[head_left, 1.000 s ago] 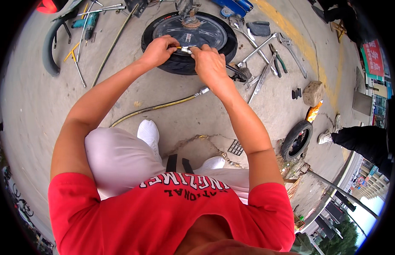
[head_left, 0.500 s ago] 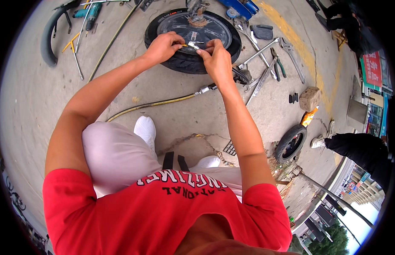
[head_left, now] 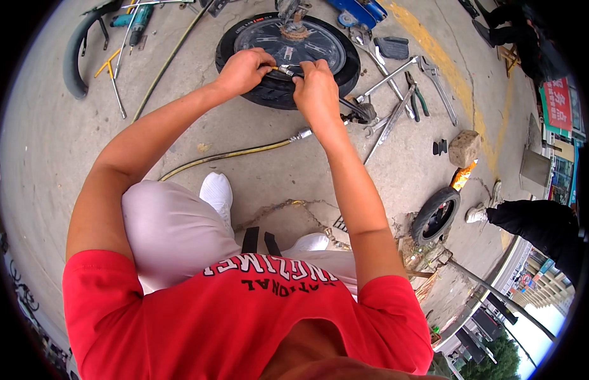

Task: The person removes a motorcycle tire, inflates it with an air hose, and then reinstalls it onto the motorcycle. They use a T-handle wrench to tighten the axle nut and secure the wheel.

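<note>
My left hand (head_left: pixel 246 68) pinches a small yellow piece (head_left: pixel 274 67) with a metal fitting (head_left: pixel 287 71) on it, held over a wheel with a black tyre (head_left: pixel 263 98) and grey hub (head_left: pixel 310 44). My right hand (head_left: pixel 316 92) grips the fitting's other side with thumb and curled fingers, partly hiding it. A rusty part (head_left: pixel 293 31) sits at the hub's centre. Below the wheel lies a yellow-and-black hose (head_left: pixel 225 154) with a metal coupler (head_left: pixel 299 135).
Wrenches (head_left: pixel 434 82), pliers (head_left: pixel 418 101) and a stone block (head_left: pixel 463 149) lie right, with a small tyre (head_left: pixel 427 215). A drill (head_left: pixel 140 25) and curved mudguard (head_left: pixel 71 69) lie upper left. Two people (head_left: pixel 529 225) (head_left: pixel 522 35) are at the right. A blue object (head_left: pixel 354 9) is at top.
The view has shifted slightly since a second ago. Both hands remain at the fitting; my right hand's fingers and thumb have changed position a little around it.
</note>
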A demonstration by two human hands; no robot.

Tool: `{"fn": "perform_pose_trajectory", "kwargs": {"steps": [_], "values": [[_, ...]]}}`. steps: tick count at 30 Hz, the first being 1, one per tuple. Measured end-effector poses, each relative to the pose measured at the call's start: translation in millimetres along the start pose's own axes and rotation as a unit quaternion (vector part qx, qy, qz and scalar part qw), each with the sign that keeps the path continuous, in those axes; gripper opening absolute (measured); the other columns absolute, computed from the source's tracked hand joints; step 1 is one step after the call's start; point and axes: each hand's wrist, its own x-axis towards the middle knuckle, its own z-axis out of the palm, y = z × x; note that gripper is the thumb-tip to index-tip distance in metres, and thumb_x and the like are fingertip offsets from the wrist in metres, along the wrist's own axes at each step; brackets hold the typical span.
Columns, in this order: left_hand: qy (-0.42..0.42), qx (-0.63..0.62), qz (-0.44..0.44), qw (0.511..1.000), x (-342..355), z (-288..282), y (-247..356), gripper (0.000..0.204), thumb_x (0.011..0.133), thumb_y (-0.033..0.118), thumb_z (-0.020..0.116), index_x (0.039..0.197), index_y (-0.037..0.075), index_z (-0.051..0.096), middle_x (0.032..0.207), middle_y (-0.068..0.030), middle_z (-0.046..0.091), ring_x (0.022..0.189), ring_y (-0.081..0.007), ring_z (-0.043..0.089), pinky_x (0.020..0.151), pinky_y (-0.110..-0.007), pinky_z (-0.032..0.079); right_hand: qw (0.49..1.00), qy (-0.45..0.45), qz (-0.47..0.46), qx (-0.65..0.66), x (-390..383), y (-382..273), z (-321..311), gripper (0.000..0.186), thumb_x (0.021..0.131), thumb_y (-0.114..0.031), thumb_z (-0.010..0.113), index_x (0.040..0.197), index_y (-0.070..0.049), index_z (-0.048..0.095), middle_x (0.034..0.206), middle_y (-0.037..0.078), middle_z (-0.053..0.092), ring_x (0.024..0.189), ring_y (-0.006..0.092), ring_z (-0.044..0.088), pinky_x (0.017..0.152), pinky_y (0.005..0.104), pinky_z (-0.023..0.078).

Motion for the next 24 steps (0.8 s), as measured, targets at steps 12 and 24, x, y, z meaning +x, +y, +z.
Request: {"fn": "perform_pose_trajectory", "kwargs": {"steps": [12, 24], "values": [[0.006, 0.056, 0.067, 0.996, 3, 1, -2, 0.013, 0.079, 0.005, 0.065, 0.092, 0.003, 0.069, 0.087, -0.0121, 0.066, 0.083, -0.0339, 0.063, 0.072, -0.039, 0.051, 0.997, 0.042, -0.052, -0.023, -3, 5, 12, 0.008, 0.075, -0.002, 0.067, 0.081, 0.002, 0.064, 0.084, 0.017, 0.056, 0.084, 0.0344, 0.059, 0.074, 0.0416, 0.049], [-0.020, 0.078, 0.058, 0.995, 7, -4, 12, 0.028, 0.080, 0.003, 0.063, 0.105, 0.006, 0.052, 0.092, -0.0135, 0.068, 0.083, -0.0358, 0.064, 0.067, -0.042, 0.052, 0.999, 0.002, -0.050, -0.020, 8, -1, 13, 0.022, 0.063, 0.005, 0.067, 0.085, 0.006, 0.061, 0.089, 0.020, 0.057, 0.087, 0.0353, 0.059, 0.075, 0.0411, 0.051]]}}
